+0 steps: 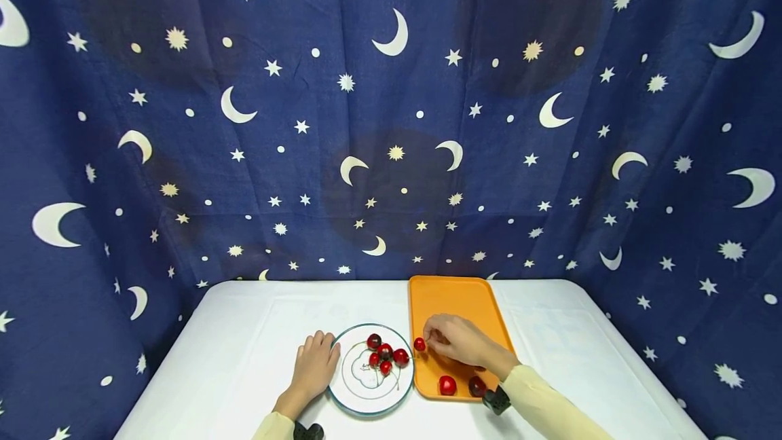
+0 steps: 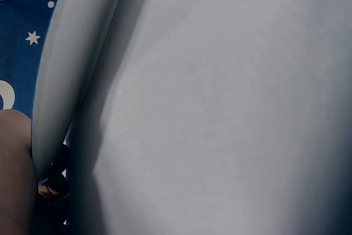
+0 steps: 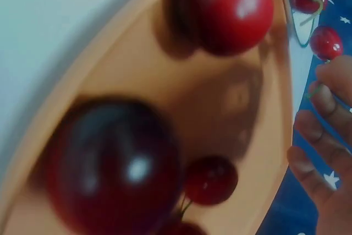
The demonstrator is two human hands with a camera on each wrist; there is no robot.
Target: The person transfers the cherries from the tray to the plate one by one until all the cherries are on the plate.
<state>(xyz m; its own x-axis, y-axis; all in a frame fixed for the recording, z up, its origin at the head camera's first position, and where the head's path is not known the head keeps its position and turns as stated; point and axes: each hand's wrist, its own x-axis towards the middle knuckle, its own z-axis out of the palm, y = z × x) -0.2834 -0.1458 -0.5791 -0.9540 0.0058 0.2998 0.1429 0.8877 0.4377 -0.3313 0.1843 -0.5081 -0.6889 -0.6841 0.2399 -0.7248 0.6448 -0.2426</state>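
My right hand [image 1: 459, 341] is over the left part of the orange tray [image 1: 455, 295], its thumb and finger pinching the stem of a red cherry [image 1: 419, 344]. In the right wrist view that cherry [image 3: 326, 42] hangs just off the fingertips. My left hand [image 1: 314, 367] rests at the left rim of a white plate [image 1: 357, 400] with a blue-green edge, fingers fairly straight. Several cherries [image 1: 385, 352] with stems lie on the plate. On the tray are a bright red cherry [image 1: 447, 386] and a dark one [image 1: 477, 386]; smaller cherries [image 3: 210, 180] show in the right wrist view.
Plate and tray stand side by side on a white tablecloth [image 1: 244, 352]. Behind the table hangs a dark blue curtain [image 1: 293, 175] with moons and stars. A black wrist camera [image 1: 496, 400] sits by the tray's front right corner.
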